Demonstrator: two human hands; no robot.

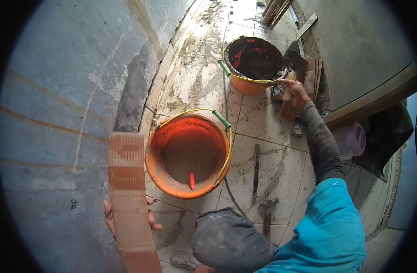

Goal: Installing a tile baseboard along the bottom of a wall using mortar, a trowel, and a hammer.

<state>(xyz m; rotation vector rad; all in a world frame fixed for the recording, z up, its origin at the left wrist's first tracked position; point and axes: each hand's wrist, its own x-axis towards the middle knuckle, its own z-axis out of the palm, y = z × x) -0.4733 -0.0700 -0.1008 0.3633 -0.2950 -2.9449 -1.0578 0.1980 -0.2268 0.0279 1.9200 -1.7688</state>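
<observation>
A grey-blue plastered wall (58, 104) fills the left of the scene, and a pale tiled floor (267, 132), smeared with mortar, runs from near to far on its right. Two orange plastic buckets with yellow wire handles are set on that floor: the nearer bucket (188, 155), in the middle, is seen to hold murky water with a red-handled tool standing in it; the farther bucket (253, 63), to the right and beyond, is caked with dark mortar.

A long, ribbed terracotta tile strip (131, 195) is held at the near left, close to the wall. Its long axis runs near to far, almost parallel to the wall's foot, with its far end level with the near bucket's rim. It is gripped from behind by the left hand (126, 218), whose fingers are wrapped round both edges near the strip's lower half, so the hand is closed on it.

The right hand (294, 91) is stretched well away to the far right, just beside the mortar bucket's rim. It is closed round the wooden handle of a steel trowel (296, 57), whose dark blade lies beyond it. The mortar thus lies far and right of the strip, with the right hand much the nearer to it.

A hammer (267, 211) lies on the floor near the knee.
</observation>
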